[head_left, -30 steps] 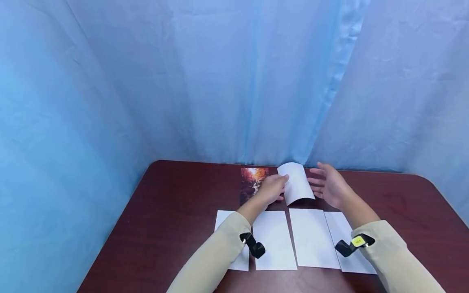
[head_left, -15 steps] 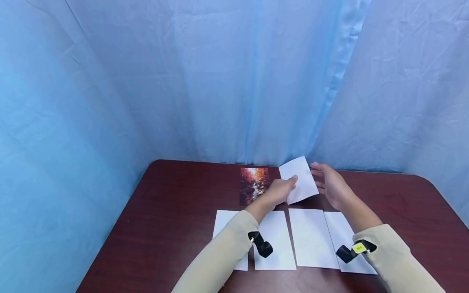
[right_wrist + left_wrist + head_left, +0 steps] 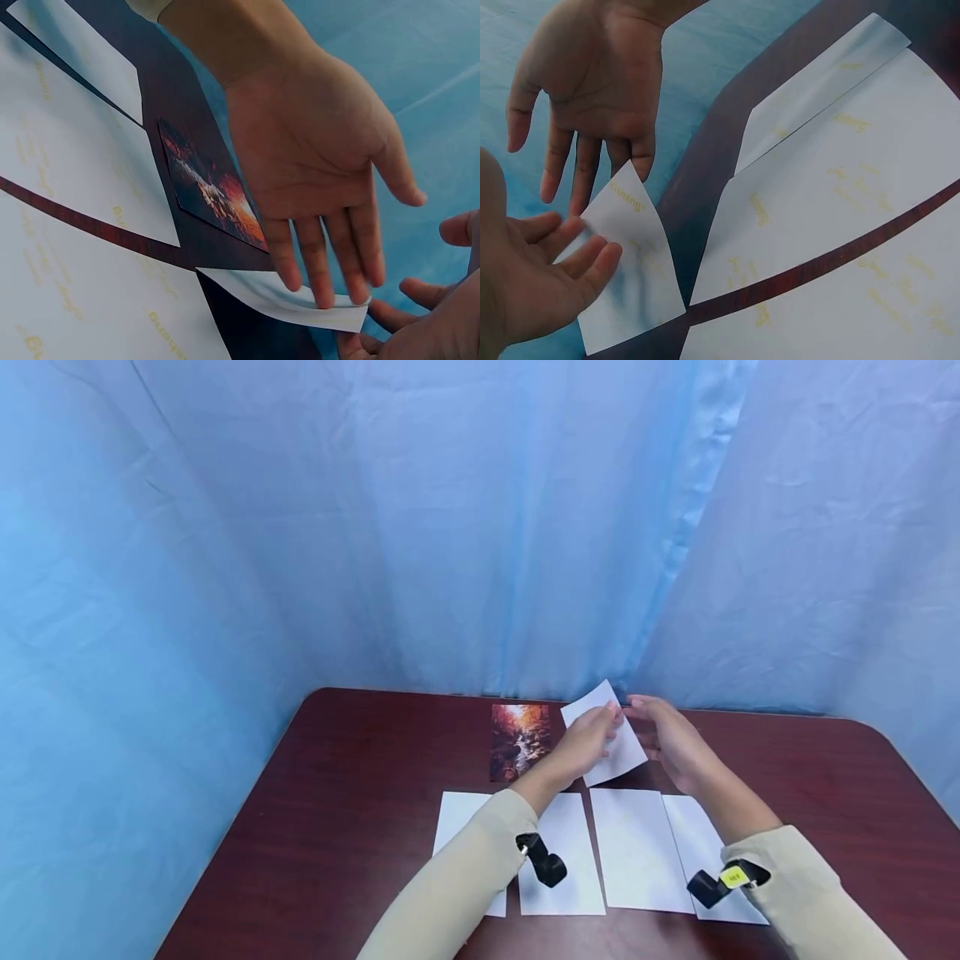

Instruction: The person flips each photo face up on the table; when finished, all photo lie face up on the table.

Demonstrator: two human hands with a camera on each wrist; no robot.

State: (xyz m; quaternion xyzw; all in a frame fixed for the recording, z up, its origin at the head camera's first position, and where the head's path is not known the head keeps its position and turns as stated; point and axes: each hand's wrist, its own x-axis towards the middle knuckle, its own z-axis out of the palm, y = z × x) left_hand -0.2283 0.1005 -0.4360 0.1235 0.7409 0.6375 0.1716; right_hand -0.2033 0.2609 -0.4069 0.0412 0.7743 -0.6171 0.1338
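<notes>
A white paper sheet (image 3: 626,753) with faint yellow lettering is tilted and bent at the back of the table. My left hand (image 3: 581,747) reaches across it, fingers extended and touching its white face; in the right wrist view those left fingers (image 3: 322,262) look straight against the sheet (image 3: 300,296). At the sheet's right edge is my right hand (image 3: 671,743), palm facing left and thumb free. In the left wrist view, the right hand's fingertips are partly hidden behind the sheet's corner. A glossy autumn stream photo (image 3: 519,742) lies left of the sheet.
Several white sheets (image 3: 637,852) lie in a row nearer me on the dark red-brown table (image 3: 315,843). The left forearm covers part of the leftmost one (image 3: 457,814). A pale blue curtain (image 3: 450,527) hangs behind the table's back edge.
My left hand has slid right and up across the sheet, its fingers now showing over the white face. The sheet has turned and tilted; my right hand has moved slightly left, toward its edge.
</notes>
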